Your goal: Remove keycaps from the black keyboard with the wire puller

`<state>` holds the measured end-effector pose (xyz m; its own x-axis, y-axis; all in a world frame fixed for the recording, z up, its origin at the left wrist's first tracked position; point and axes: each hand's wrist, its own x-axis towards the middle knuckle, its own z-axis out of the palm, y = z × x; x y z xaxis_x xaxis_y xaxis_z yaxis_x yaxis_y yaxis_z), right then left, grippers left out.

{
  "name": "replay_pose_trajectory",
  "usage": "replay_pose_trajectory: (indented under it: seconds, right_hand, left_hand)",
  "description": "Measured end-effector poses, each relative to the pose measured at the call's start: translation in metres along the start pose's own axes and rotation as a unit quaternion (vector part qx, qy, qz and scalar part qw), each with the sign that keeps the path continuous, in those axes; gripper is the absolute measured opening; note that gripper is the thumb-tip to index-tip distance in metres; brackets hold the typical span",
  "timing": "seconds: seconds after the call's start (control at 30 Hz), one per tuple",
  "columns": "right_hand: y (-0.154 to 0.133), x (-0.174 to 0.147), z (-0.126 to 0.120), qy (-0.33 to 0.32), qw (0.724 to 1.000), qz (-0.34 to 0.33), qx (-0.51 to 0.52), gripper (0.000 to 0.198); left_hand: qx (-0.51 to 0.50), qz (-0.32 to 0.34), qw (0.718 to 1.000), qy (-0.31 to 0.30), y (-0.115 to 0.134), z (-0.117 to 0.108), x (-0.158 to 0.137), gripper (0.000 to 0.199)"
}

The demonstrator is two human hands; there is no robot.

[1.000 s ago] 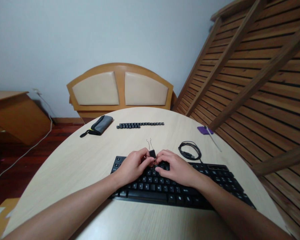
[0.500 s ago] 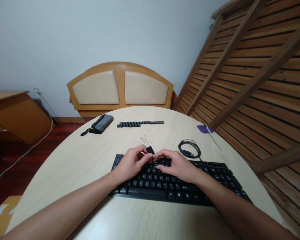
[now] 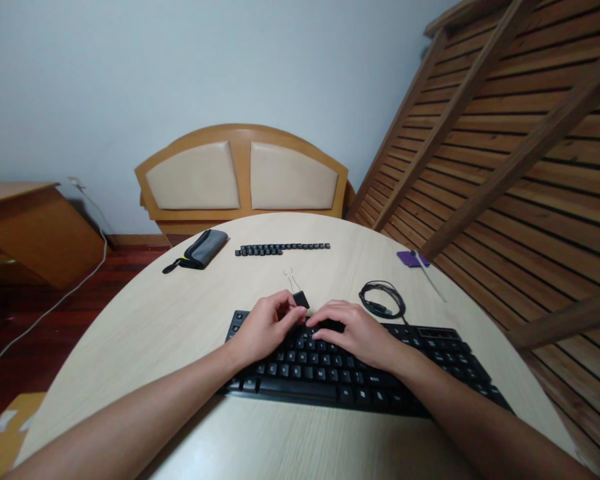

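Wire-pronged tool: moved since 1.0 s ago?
Yes. Judged against the headboard, the wire-pronged tool in the left hand has shifted left and slightly up the picture, its prongs most clearly.

The left hand [image 3: 266,328] is holding a small black tool [image 3: 301,301] above the far edge of a black keyboard [image 3: 300,389]. The right hand [image 3: 356,331] is bent over the same keyboard; whether it grips something, I cannot tell. Farther on the pale table [image 3: 165,327] lie loose keys [image 3: 283,247] in two rows, between a grey pouch [image 3: 207,251] and a purple cloth [image 3: 408,259].
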<state>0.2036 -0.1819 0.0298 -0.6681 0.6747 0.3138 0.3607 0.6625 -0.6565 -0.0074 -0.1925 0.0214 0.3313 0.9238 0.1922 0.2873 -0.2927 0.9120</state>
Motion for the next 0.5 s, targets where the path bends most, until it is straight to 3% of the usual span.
replay_pose_trajectory:
  seconds: [0.3, 0.5]
  right_hand:
    - [-0.0035, 0.0012, 0.0003, 0.028, 1.0, 0.001, 0.003, 0.014]
    - [-0.0008, 0.0011, 0.002, 0.044, 0.999, 0.003, -0.006, 0.011]
  left_hand:
    - [-0.019, -0.003, 1.0, -0.001, 0.0009, -0.0001, 0.0027, 0.022]
    - [0.056, 0.023, 0.998, 0.016, 0.0001, -0.0007, -0.0017, 0.022]
